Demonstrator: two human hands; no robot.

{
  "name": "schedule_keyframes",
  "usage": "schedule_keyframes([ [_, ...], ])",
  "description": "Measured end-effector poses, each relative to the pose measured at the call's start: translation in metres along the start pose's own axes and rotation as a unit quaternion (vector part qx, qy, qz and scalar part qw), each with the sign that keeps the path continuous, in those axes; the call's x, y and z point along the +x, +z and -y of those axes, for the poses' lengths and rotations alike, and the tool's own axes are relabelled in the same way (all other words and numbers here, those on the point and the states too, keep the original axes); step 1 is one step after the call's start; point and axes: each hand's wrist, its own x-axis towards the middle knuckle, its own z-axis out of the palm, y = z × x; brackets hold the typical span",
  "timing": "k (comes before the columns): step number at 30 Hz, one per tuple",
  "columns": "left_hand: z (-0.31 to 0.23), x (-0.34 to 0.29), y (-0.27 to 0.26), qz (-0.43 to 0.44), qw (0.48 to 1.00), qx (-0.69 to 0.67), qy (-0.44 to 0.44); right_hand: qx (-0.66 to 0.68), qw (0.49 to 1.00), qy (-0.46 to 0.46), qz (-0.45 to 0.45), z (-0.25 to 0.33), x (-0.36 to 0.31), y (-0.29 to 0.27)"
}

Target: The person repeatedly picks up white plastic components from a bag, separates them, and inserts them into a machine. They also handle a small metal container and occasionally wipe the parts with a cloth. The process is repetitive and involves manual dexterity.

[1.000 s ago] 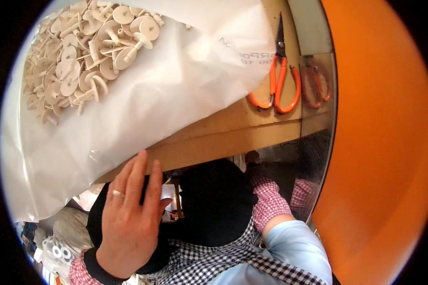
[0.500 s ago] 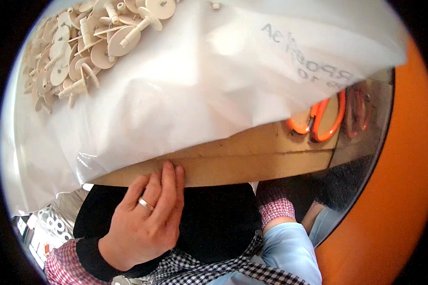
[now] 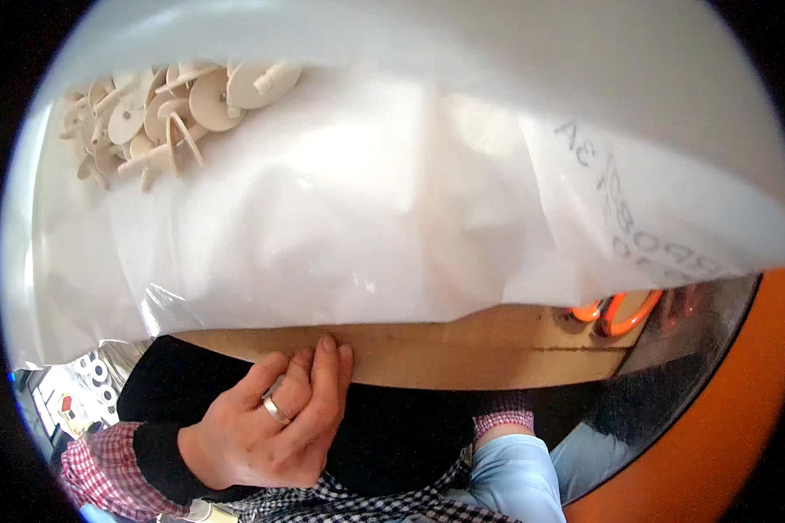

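Note:
My left hand, with a ring on one finger, comes from the lower left. Its fingers lie close together and slightly bent, tips touching the front edge of a brown board. The thumb is hidden, and nothing shows in the hand. Just beyond the fingertips a large white plastic bag spreads over the board. Inside it, at the upper left, lie many cream plastic pieces, round discs with stems. My right hand is out of view.
Orange-handled scissors lie partly under the bag at the right. A glossy dark surface adjoins the board, with orange floor past its rim. Small parts with round rings sit at the far left, beside a black cloth.
The bag's upper layer now hangs over the top of the view and hides part of the cream pieces. Its front edge covers more of the scissors. My left hand stays at the board's edge.

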Motion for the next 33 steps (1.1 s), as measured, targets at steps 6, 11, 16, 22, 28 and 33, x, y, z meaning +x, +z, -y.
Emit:
schedule_keyframes([
  [6,0.0,-0.007,-0.002,0.005,0.999,-0.037,-0.014,-0.003,1.0,0.005,0.002,0.0,0.01,-0.003],
  [11,0.009,-0.002,-0.011,0.019,0.998,-0.066,-0.013,-0.005,1.0,0.005,0.002,0.003,0.013,-0.009],
  [16,0.01,0.004,-0.016,0.016,0.997,-0.076,0.007,-0.006,1.0,0.002,-0.001,0.004,0.022,-0.026],
  [22,0.013,0.055,-0.026,-0.004,1.0,-0.026,0.01,0.007,1.0,-0.016,-0.004,0.012,0.039,-0.062],
  [28,0.011,0.103,-0.002,-0.054,0.998,-0.032,0.01,0.027,0.998,-0.045,-0.017,0.022,0.016,-0.098],
  [33,-0.001,0.152,0.001,-0.056,0.997,-0.055,-0.016,0.024,0.992,-0.101,-0.07,0.017,0.016,-0.186],
])
